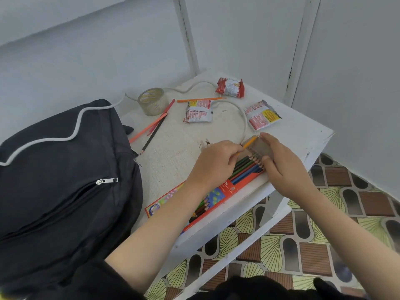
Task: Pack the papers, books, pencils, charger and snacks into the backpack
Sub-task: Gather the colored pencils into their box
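Pencil box [216, 191]: flat red carton with bright printed artwork, lying at the near edge of the white table [292, 131]. Its flap [259, 148] stands open at the far end, and coloured pencil tips show in a row beneath it.

Your left hand [214, 163] pinches a yellow-orange pencil [249, 144] at the box mouth; that grip is narrow, closed on the pencil. Your right hand [281, 167] holds the flap back, fingers closed on it.

Loose pencils [151, 128], pink, red and black, lie beside the tape roll [152, 101]; an orange pencil [201, 99] lies farther back.

Three red-and-white snack packets [199, 111] sit along the white charger cable [242, 118].

Dark backpack [65, 180]: stands left, against the table, front pocket zip partly open.
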The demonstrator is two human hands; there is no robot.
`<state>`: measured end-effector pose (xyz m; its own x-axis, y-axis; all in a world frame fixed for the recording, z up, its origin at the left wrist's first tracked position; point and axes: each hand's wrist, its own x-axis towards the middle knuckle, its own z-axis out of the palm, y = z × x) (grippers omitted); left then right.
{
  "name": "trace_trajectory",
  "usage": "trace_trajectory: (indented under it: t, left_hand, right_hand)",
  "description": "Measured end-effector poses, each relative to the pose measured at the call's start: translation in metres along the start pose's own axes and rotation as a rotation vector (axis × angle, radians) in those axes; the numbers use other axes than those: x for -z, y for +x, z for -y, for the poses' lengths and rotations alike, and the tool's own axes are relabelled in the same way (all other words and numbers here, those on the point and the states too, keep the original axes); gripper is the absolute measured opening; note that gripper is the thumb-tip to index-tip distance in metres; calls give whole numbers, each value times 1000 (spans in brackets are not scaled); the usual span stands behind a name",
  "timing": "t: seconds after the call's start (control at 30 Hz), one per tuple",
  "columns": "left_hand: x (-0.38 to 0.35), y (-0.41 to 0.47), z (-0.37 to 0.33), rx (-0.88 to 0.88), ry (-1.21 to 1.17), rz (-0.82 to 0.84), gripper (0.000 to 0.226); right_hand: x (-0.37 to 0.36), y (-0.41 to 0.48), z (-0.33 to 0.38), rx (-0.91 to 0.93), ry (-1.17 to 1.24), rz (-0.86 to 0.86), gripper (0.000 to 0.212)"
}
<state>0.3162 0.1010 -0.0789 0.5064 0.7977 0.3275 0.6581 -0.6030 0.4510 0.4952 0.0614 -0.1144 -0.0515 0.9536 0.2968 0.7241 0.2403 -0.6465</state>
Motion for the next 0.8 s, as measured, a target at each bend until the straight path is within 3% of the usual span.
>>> trace_trajectory:
  t: [0.23, 0.5, 0.8]
  left_hand:
    - [0, -26, 3, -60, 138, -50, 18]
    - [-9, -47, 5, -11, 265, -79, 37]
    - [-8, -48, 7, 69, 184, -69, 36]
  right_hand:
    - [-4, 2, -9, 78, -190, 50, 59]
    - [-3, 3, -5, 97, -233, 68, 53]
    - [-7, 4, 6, 133, -280, -38, 46]
